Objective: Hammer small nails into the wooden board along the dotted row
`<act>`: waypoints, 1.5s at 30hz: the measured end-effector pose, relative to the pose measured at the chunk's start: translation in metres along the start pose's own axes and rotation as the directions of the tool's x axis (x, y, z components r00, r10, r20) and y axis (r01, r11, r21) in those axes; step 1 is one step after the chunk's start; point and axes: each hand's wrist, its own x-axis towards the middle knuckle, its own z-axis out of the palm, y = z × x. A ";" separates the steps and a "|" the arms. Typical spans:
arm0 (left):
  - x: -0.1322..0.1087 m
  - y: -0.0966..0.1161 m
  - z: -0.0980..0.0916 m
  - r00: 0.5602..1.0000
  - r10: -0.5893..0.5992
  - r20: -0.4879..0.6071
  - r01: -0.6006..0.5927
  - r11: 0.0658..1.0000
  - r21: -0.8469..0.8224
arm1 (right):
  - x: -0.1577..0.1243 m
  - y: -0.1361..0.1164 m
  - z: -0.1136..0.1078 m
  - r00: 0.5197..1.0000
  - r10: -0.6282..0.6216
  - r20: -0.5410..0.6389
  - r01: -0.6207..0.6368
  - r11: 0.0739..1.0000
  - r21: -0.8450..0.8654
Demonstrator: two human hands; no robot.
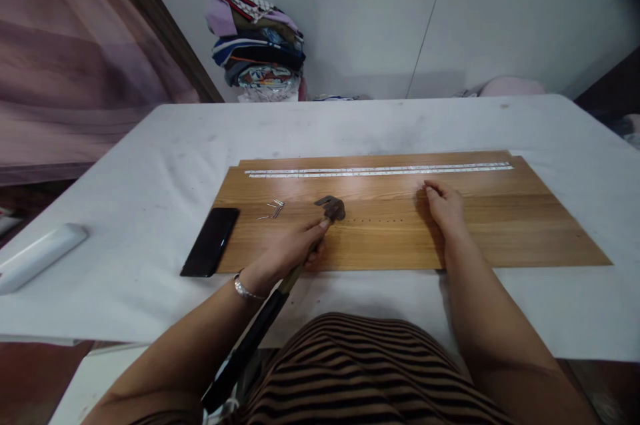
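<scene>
One hammer (273,307) slanting over the wooden board (525,225), head (332,207) beside a row of dots (380,221), left hand (305,245) clasping it high, right hand (447,207) curled, holding I can't tell what; for controlled strikes, I'd grip lower.

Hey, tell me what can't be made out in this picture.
In the head view:
Right hand: its curled fingers hide whether it holds anything.
Hammer handle: partly covered by the left hand.
Dark dots: too small to tell nails from holes.
White strips: markings too small to read.
Curtain: cut off by the left edge.
</scene>
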 end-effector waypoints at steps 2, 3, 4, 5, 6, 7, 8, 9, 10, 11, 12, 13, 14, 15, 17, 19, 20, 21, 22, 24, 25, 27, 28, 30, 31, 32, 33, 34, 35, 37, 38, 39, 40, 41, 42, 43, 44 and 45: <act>-0.001 0.002 0.000 1.000 0.006 0.008 -0.006 1.000 -0.001 | 0.000 0.000 0.000 1.000 0.000 0.001 0.000 1.000 0.004; -0.001 0.002 0.000 1.000 0.011 0.012 -0.010 1.000 -0.003 | 0.000 0.000 0.000 1.000 0.000 0.002 0.000 1.000 0.006; -0.001 0.002 0.000 1.000 0.012 0.013 -0.012 1.000 -0.003 | 0.000 0.001 0.000 1.000 0.002 0.003 -0.002 1.000 0.006; -0.001 0.002 0.000 1.000 0.011 0.012 -0.011 1.000 -0.004 | 0.000 0.001 0.000 1.000 0.002 0.005 -0.002 1.000 0.008; -0.001 0.002 -0.001 1.000 0.009 0.009 -0.009 1.000 -0.006 | 0.000 0.001 0.000 1.000 0.002 0.009 -0.002 1.000 0.010; -0.001 0.002 -0.001 1.000 0.009 0.006 -0.009 1.000 -0.010 | 0.000 0.001 0.000 1.000 0.001 0.010 -0.001 1.000 0.013; -0.001 0.001 -0.002 1.000 0.010 0.005 -0.010 1.000 -0.014 | 0.000 0.001 0.000 1.000 -0.001 0.011 0.001 1.000 0.014; 0.000 0.001 -0.002 1.000 0.015 0.003 -0.015 1.000 -0.017 | 0.000 0.000 0.000 1.000 -0.003 0.011 0.003 1.000 0.013; 0.000 0.001 -0.002 1.000 0.022 0.002 -0.022 1.000 -0.017 | 0.000 0.000 0.000 1.000 -0.005 0.009 0.005 1.000 0.012; 0.000 0.002 -0.002 1.000 0.032 0.002 -0.032 0.999 -0.012 | 0.000 0.000 0.000 1.000 -0.005 0.005 0.005 1.000 0.010; 0.000 0.002 -0.002 0.999 0.039 0.002 -0.039 0.999 -0.004 | -0.001 0.001 0.000 1.000 -0.003 0.002 0.003 1.000 0.006; 0.000 0.003 -0.002 0.999 0.041 0.002 -0.041 0.999 0.004 | -0.001 0.001 0.000 1.000 -0.001 0.000 0.001 1.000 0.003; -0.001 0.004 -0.002 0.999 0.039 0.003 -0.039 0.999 0.010 | -0.001 0.001 0.000 1.000 0.001 -0.001 -0.001 1.000 0.002; -0.001 0.005 -0.001 0.999 0.033 0.003 -0.033 0.999 0.012 | 0.000 0.002 0.000 1.000 0.001 -0.001 -0.001 1.000 0.003; -0.002 0.006 0.000 1.000 0.009 -0.004 -0.009 1.000 0.005 | 0.000 0.004 0.001 1.000 -0.003 -0.002 0.003 1.000 0.011; -0.003 0.007 0.002 1.000 -0.017 -0.010 0.017 1.000 -0.007 | 0.001 0.004 0.001 1.000 -0.008 -0.002 0.008 1.000 0.017; -0.003 0.007 0.002 1.000 -0.023 -0.010 0.023 1.000 -0.012 | 0.001 0.004 0.001 1.000 -0.011 -0.002 0.011 1.000 0.019; -0.003 0.008 0.003 1.000 -0.024 -0.010 0.024 1.000 -0.015 | 0.001 0.004 0.001 1.000 -0.010 -0.002 0.010 1.000 0.021; -0.003 0.008 0.003 1.000 -0.021 -0.008 0.021 1.000 -0.016 | 0.001 0.003 0.001 1.000 -0.009 -0.001 0.009 1.000 0.021; -0.003 0.008 0.003 1.000 -0.006 -0.010 0.006 1.000 -0.009 | 0.001 0.002 0.000 1.000 -0.005 0.000 0.005 1.000 0.020; -0.003 0.008 0.003 1.000 -0.002 -0.012 0.002 1.000 -0.004 | 0.000 0.001 0.000 1.000 0.000 0.001 0.000 1.000 0.017; -0.002 0.006 0.002 1.000 -0.007 -0.010 0.007 1.000 0.002 | 0.000 -0.001 -0.001 1.000 0.005 0.005 -0.005 1.000 0.012; -0.002 0.005 0.002 1.000 -0.010 -0.011 0.010 1.000 0.002 | 0.000 -0.002 -0.001 1.000 0.005 0.006 -0.005 1.000 0.009; 0.000 0.003 0.001 1.000 -0.012 -0.017 0.012 1.000 -0.001 | 0.000 -0.001 -0.001 1.000 0.004 0.005 -0.004 1.000 0.009; 0.000 0.002 0.000 1.000 -0.008 -0.019 0.008 1.000 -0.003 | 0.000 -0.001 -0.001 1.000 0.004 0.004 -0.004 1.000 0.009; 0.000 0.001 0.000 1.000 -0.001 -0.020 0.001 1.000 -0.004 | 0.000 0.000 -0.001 1.000 0.007 0.005 -0.007 1.000 0.010; 0.000 0.001 0.000 1.000 0.007 -0.020 -0.007 1.000 -0.004 | 0.001 0.001 -0.001 1.000 0.011 0.006 -0.011 1.000 0.010; 0.000 0.002 0.000 1.000 0.010 -0.020 -0.010 1.000 -0.001 | 0.001 0.001 -0.001 1.000 0.015 0.007 -0.015 1.000 0.010; -0.001 0.003 0.000 1.000 0.011 -0.018 -0.011 1.000 0.003 | 0.001 0.002 0.000 1.000 0.016 0.007 -0.016 1.000 0.009; -0.002 0.006 0.001 1.000 0.014 -0.017 -0.014 1.000 0.007 | 0.001 0.003 0.000 1.000 0.010 0.003 -0.010 1.000 0.008; -0.002 0.008 0.001 1.000 0.014 -0.016 -0.014 1.000 0.005 | 0.001 0.003 0.000 1.000 0.006 0.000 -0.006 1.000 0.008; -0.003 0.008 0.002 1.000 0.013 -0.015 -0.013 1.000 0.002 | 0.001 0.002 0.000 1.000 0.001 -0.002 -0.001 1.000 0.007; -0.003 0.008 0.002 1.000 0.012 -0.015 -0.012 1.000 -0.001 | 0.001 0.002 0.000 1.000 -0.002 -0.003 0.002 1.000 0.005; -0.002 0.008 0.001 1.000 0.013 -0.015 -0.013 1.000 -0.002 | 0.001 0.001 0.000 1.000 -0.003 -0.003 0.003 1.000 0.003; -0.002 0.007 0.001 1.000 0.012 -0.016 -0.012 1.000 -0.002 | 0.001 0.000 -0.001 1.000 -0.002 -0.001 0.002 1.000 0.002; -0.001 0.005 0.001 1.000 0.012 -0.016 -0.012 1.000 -0.002 | 0.000 -0.001 -0.001 1.000 -0.001 0.002 0.001 1.000 0.002; -0.001 0.004 0.000 1.000 0.013 -0.015 -0.013 1.000 -0.003 | 0.000 -0.001 -0.001 1.000 0.001 0.006 -0.001 1.000 0.003; 0.000 0.003 0.000 1.000 0.014 -0.015 -0.014 1.000 -0.003 | 0.000 -0.002 -0.001 1.000 0.003 0.010 -0.004 1.000 0.006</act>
